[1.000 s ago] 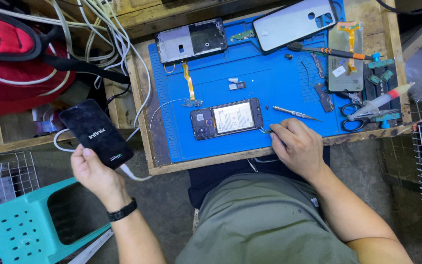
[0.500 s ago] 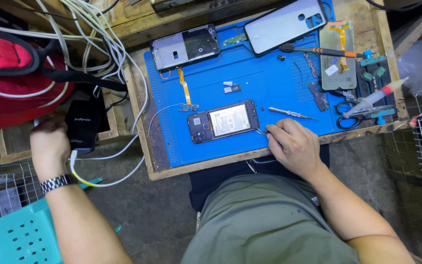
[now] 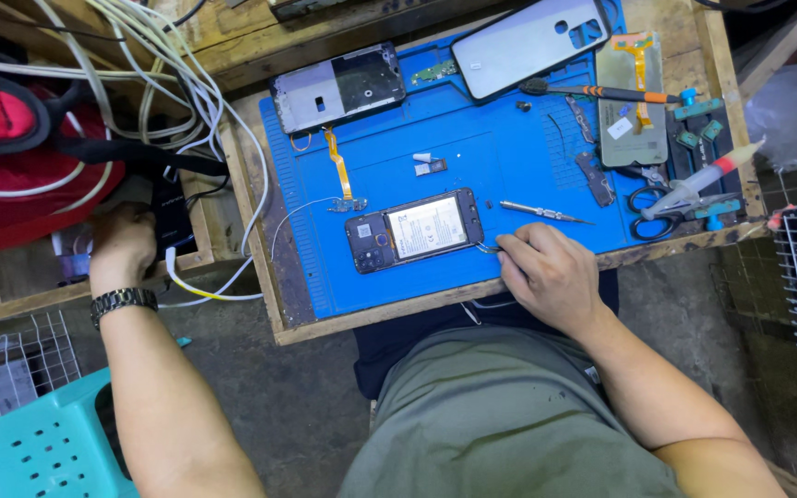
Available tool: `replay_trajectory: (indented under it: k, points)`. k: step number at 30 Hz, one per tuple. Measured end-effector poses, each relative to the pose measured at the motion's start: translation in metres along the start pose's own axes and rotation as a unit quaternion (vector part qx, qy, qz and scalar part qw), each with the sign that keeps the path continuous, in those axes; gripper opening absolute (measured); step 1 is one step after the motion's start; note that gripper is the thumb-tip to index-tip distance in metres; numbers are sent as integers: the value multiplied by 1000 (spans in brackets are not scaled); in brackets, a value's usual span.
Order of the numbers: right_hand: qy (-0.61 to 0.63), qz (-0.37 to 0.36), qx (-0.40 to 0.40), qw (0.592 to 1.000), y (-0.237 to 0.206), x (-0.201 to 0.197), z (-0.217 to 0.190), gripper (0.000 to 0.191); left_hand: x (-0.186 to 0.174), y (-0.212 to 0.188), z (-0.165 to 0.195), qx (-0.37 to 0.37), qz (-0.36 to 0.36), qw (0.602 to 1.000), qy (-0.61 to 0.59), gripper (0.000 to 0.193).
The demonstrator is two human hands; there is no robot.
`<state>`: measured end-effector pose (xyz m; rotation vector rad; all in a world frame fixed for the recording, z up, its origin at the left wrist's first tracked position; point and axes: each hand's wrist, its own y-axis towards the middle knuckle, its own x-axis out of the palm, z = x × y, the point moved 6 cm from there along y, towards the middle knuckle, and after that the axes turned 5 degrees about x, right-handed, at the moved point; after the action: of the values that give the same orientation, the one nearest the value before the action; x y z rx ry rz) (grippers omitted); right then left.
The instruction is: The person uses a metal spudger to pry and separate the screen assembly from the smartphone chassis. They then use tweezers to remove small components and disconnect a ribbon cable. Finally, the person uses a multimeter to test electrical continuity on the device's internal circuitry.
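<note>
An opened phone point(image 3: 415, 231) with its battery showing lies on the blue work mat point(image 3: 472, 166). My right hand point(image 3: 546, 272) rests at the mat's front edge just right of that phone, fingers curled around thin metal tweezers point(image 3: 489, 248). My left hand point(image 3: 122, 244), with a dark wristwatch, reaches far left and presses a black phone point(image 3: 170, 217) down on a low wooden shelf under a red bag point(image 3: 20, 157). A white cable point(image 3: 197, 288) runs from that phone.
On the mat lie a phone frame point(image 3: 339, 88), a grey back cover point(image 3: 529, 39), an orange flex cable point(image 3: 339, 166), a small screwdriver point(image 3: 541, 212), a larger screwdriver point(image 3: 601, 91), scissors point(image 3: 657, 217) and a glue syringe point(image 3: 703, 177). White cables point(image 3: 177, 74) hang left. A teal stool point(image 3: 29, 443) stands below.
My left hand carried the black phone from in front of me up and left onto the wooden shelf beside the red bag. My right hand stayed at the mat's edge.
</note>
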<state>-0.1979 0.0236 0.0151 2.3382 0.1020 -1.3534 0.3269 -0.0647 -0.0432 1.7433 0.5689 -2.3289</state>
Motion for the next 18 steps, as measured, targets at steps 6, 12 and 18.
replay_trajectory:
  k: [6,12,18]
  points:
    - [-2,0,-8,1000,1,0,-1,18,-3,-9,-10,-68,-78,993,-55,36]
    - [-9,1,1,1000,0,0,-1,17,-6,0,-14,70,-116,988,-79,36]
    - [-10,6,-4,1000,1,1,-2,17,0,-1,-18,-14,-76,997,-15,36]
